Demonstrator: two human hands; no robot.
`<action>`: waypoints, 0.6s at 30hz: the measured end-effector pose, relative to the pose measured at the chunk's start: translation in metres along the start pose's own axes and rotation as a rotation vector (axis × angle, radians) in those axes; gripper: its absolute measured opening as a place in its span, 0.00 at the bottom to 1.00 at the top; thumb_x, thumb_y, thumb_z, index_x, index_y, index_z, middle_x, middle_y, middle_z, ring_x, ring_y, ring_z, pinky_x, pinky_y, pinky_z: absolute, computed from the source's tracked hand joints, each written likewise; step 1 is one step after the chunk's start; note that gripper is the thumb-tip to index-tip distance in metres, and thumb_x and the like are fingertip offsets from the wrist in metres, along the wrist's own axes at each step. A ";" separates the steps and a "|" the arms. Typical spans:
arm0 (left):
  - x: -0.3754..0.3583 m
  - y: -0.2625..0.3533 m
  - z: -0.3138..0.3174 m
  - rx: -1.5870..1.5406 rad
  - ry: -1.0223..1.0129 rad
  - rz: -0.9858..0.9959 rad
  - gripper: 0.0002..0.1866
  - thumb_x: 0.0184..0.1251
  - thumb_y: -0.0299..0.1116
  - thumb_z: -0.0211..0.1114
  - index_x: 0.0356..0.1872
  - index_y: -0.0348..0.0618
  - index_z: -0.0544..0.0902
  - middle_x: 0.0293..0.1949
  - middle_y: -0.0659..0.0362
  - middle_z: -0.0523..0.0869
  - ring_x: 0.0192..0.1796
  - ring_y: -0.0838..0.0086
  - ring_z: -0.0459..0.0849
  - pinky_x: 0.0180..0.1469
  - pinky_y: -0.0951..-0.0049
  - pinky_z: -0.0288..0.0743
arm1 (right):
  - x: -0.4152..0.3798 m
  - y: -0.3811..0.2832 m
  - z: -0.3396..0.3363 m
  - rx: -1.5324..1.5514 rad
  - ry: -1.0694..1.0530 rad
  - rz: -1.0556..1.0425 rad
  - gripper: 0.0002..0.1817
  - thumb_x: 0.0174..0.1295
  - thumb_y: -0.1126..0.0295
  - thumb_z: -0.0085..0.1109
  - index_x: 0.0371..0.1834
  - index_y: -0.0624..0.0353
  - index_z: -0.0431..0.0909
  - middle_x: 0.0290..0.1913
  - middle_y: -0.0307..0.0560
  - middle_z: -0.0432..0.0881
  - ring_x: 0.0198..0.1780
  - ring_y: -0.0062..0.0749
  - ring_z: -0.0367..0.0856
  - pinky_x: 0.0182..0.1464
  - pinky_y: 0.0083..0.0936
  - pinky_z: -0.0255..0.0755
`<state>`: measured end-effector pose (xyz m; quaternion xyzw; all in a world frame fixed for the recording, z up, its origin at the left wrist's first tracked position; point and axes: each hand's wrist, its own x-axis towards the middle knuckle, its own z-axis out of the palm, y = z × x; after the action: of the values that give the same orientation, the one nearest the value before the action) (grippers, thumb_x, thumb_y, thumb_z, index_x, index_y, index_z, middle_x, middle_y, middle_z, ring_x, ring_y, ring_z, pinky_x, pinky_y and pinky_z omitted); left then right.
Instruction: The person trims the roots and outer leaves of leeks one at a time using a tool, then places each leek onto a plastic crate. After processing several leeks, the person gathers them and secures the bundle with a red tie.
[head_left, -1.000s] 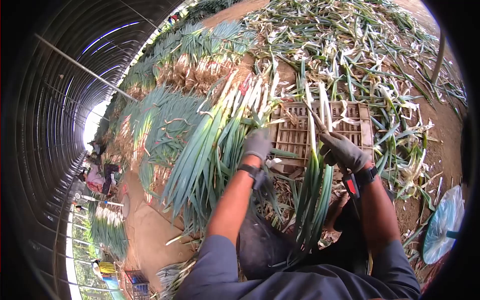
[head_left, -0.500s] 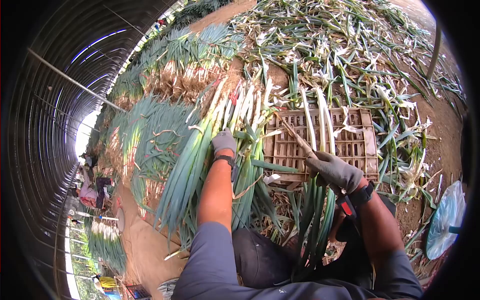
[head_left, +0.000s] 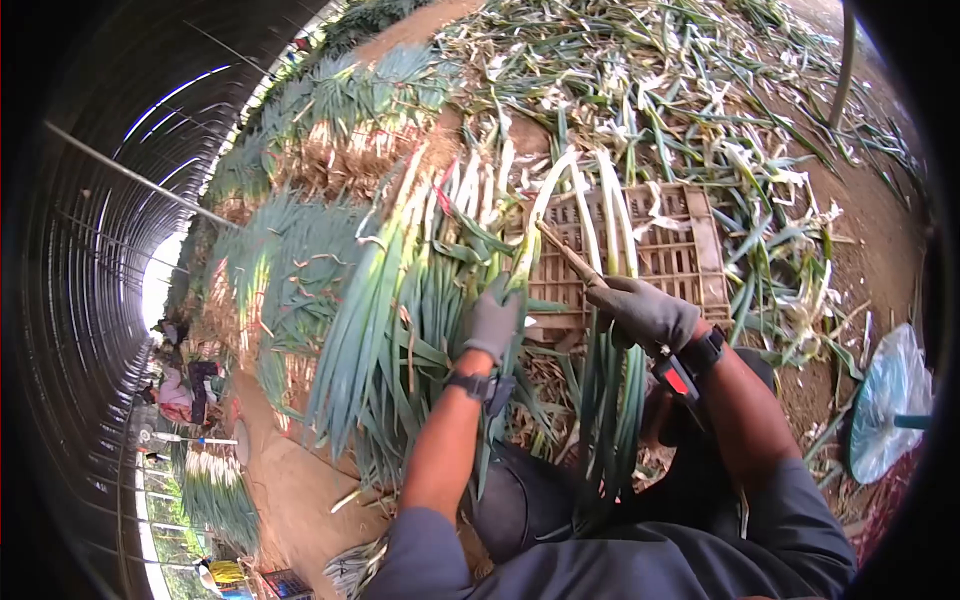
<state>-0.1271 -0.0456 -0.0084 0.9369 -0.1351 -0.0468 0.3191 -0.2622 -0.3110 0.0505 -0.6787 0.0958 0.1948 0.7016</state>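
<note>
A: "Two questions: what is gripped, and where?"

B: "Left of the crate [head_left: 706, 250], I see the left hand [head_left: 492, 320] curled around a leek [head_left: 527, 247]; its long axis points forward, white part leaning toward the crate. The right hand [head_left: 648, 310], at the crate's near edge, clasps other leeks [head_left: 608, 215] and a tool [head_left: 572, 253]."

A: "Something in the way?"

B: "The tool slants between, tip just beside the leek; touching, I cannot tell. Loose leaves [head_left: 650, 110] lie beyond the crate."
</note>
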 end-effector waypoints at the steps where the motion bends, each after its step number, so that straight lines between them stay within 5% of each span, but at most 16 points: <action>1: 0.002 0.005 0.013 0.001 -0.088 -0.105 0.29 0.69 0.37 0.67 0.72 0.46 0.77 0.54 0.42 0.88 0.56 0.57 0.88 0.57 0.62 0.80 | -0.005 0.005 0.000 -0.009 0.022 0.046 0.30 0.73 0.41 0.54 0.48 0.63 0.79 0.31 0.42 0.80 0.24 0.25 0.78 0.27 0.27 0.73; 2: 0.002 0.008 0.024 0.004 -0.176 -0.209 0.30 0.69 0.40 0.67 0.73 0.48 0.76 0.54 0.40 0.88 0.55 0.52 0.88 0.60 0.60 0.79 | -0.006 0.013 0.002 -0.049 0.019 0.052 0.29 0.74 0.43 0.54 0.49 0.63 0.79 0.31 0.41 0.80 0.24 0.25 0.77 0.26 0.26 0.72; 5: 0.005 0.008 0.046 0.243 -0.127 -0.090 0.36 0.68 0.50 0.65 0.76 0.52 0.71 0.51 0.41 0.89 0.52 0.43 0.88 0.56 0.49 0.81 | -0.024 0.007 0.009 -0.146 -0.007 0.148 0.28 0.74 0.45 0.54 0.52 0.65 0.78 0.29 0.39 0.77 0.24 0.25 0.76 0.26 0.27 0.71; 8: 0.010 0.020 0.043 0.285 -0.199 -0.166 0.40 0.66 0.53 0.66 0.78 0.55 0.67 0.50 0.40 0.89 0.52 0.43 0.88 0.56 0.49 0.81 | -0.020 0.018 0.010 -0.236 -0.030 0.086 0.29 0.73 0.44 0.54 0.52 0.65 0.78 0.29 0.40 0.77 0.26 0.26 0.78 0.28 0.29 0.73; 12: 0.001 0.045 0.034 0.370 -0.180 -0.150 0.41 0.66 0.53 0.68 0.78 0.55 0.66 0.52 0.41 0.89 0.53 0.45 0.88 0.56 0.51 0.80 | -0.006 0.013 0.008 -0.415 0.061 -0.020 0.31 0.73 0.43 0.50 0.50 0.67 0.80 0.31 0.49 0.83 0.31 0.34 0.83 0.35 0.36 0.77; 18: -0.003 0.058 0.024 0.353 -0.193 -0.092 0.38 0.67 0.53 0.65 0.76 0.54 0.68 0.52 0.41 0.89 0.54 0.44 0.87 0.57 0.50 0.80 | 0.008 0.009 0.013 -0.501 0.120 -0.206 0.28 0.75 0.42 0.46 0.65 0.50 0.76 0.34 0.64 0.83 0.35 0.57 0.82 0.43 0.44 0.75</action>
<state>-0.1474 -0.1026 0.0081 0.9745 -0.1282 -0.1267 0.1333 -0.2602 -0.2968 0.0399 -0.8476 0.0167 0.0997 0.5210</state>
